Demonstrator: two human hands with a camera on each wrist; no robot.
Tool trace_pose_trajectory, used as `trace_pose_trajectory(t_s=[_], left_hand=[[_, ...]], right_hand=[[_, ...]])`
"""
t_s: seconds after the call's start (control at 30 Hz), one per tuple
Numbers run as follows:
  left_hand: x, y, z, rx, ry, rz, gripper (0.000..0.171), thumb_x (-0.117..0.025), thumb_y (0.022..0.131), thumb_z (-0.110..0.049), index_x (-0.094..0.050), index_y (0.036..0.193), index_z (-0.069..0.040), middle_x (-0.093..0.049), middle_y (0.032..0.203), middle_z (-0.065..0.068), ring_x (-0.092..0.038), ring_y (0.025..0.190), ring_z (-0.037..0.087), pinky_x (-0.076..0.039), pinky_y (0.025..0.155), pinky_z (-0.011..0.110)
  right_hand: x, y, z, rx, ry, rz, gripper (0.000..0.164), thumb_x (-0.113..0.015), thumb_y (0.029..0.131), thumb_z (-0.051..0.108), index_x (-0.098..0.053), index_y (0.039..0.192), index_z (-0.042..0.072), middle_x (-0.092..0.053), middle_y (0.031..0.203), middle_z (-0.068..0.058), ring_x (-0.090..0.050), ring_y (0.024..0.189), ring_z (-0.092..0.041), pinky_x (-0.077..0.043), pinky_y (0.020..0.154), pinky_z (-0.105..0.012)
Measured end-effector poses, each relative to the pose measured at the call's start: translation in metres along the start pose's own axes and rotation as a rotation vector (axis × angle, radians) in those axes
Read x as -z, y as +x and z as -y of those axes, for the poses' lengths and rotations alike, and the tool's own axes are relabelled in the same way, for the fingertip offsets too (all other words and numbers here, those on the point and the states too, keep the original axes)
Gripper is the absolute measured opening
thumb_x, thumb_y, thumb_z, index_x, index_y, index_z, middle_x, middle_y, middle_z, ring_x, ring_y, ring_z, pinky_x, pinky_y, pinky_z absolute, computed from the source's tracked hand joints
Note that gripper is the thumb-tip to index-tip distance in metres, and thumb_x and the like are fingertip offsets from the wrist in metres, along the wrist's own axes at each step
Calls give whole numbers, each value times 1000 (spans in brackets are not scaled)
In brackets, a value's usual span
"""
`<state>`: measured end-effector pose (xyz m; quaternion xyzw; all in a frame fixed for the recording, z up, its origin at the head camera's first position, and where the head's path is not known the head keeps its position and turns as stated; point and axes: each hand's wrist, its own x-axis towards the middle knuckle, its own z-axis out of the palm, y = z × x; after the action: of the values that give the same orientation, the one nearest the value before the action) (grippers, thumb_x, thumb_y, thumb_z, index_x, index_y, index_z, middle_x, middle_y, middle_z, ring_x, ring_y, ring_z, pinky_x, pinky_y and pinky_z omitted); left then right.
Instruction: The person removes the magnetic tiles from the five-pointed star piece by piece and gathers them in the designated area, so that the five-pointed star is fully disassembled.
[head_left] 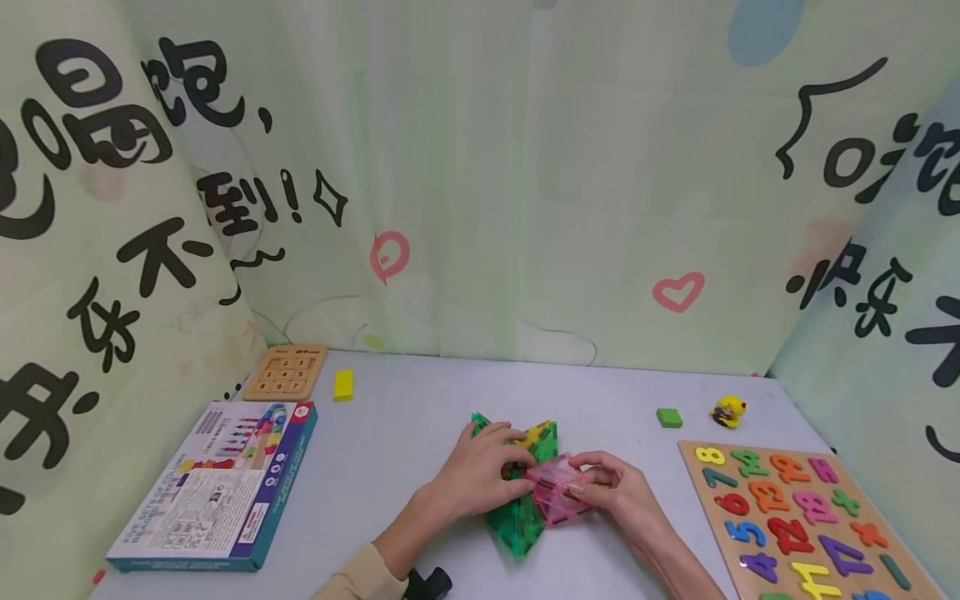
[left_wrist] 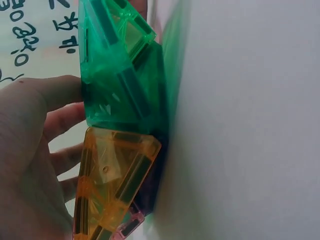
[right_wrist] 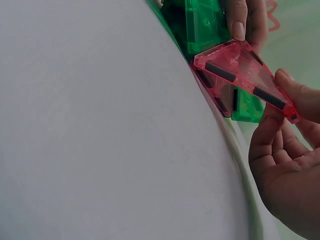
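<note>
Translucent green magnetic tiles (head_left: 517,521) are joined into a low structure on the table, with yellow at its far end in the head view. My left hand (head_left: 476,471) holds this structure from the left, thumb and fingers bent against it. In the left wrist view an orange tile (left_wrist: 112,175) adjoins the green tiles (left_wrist: 117,95). My right hand (head_left: 622,487) pinches a pink triangular magnetic tile (right_wrist: 247,70) between thumb and fingers at one corner. The pink tile's other end meets the structure, beside a left fingertip; another pink tile lies beneath it. The structure's inside is partly hidden.
A boxed set (head_left: 210,492) lies at the left, with a wooden number board (head_left: 287,373) and yellow block (head_left: 343,385) behind. At right are a number puzzle board (head_left: 757,467), green block (head_left: 669,417) and small yellow figure (head_left: 727,411). A black object (head_left: 429,583) sits near the left forearm.
</note>
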<state>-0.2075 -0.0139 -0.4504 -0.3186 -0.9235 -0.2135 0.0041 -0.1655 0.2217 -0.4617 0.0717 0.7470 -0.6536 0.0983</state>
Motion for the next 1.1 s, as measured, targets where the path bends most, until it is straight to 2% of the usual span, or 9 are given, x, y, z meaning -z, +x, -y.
trace_pose_trajectory(t_s=[0.1, 0.3, 0.5, 0.8, 0.97, 1.1], left_hand=[[-1, 0, -1, 27, -26, 0, 20, -68, 89, -44, -75, 106, -35, -60, 139, -4, -45, 140, 24, -24, 113, 71], [-1, -1, 3, 39, -71, -6, 5, -68, 90, -38, -72, 88, -38, -62, 137, -5, -46, 140, 23, -22, 113, 71], [0, -2, 6, 47, -80, -18, 6, -68, 90, -36, -70, 85, -38, -61, 137, -5, -46, 140, 23, -22, 114, 71], [-3, -4, 5, 66, -88, -3, 6, -66, 91, -37, -72, 89, -38, -60, 138, -7, -44, 141, 23, -22, 115, 69], [-4, -5, 3, 61, -85, 5, 7, -65, 91, -37, -71, 90, -39, -60, 138, -8, -44, 141, 23, -22, 115, 69], [-5, -3, 2, 66, -76, 5, 7, -65, 91, -38, -71, 89, -41, -60, 138, -9, -44, 141, 22, -22, 115, 68]], right_hand=[[1, 0, 1, 26, -15, -14, 45, -75, 84, 9, -59, 125, 2, -66, 87, 0, -59, 75, -10, -53, 68, -23], [9, 10, 8, 96, -118, -84, 44, -75, 87, 14, -58, 128, 5, -63, 90, -2, -59, 77, -12, -53, 71, -24], [23, 44, 16, 169, -268, -164, 42, -71, 91, 15, -58, 131, 11, -60, 87, -4, -56, 75, -12, -51, 68, -24], [36, 102, 18, 194, -435, -186, 45, -71, 91, 12, -57, 133, 7, -57, 80, -4, -51, 70, -14, -47, 60, -23], [39, 123, 17, 199, -554, -245, 40, -72, 89, 11, -61, 126, 2, -59, 83, -9, -51, 73, -18, -43, 60, -25], [38, 134, 18, 222, -627, -315, 35, -70, 89, 13, -64, 121, -1, -63, 91, -16, -53, 81, -23, -43, 65, -28]])
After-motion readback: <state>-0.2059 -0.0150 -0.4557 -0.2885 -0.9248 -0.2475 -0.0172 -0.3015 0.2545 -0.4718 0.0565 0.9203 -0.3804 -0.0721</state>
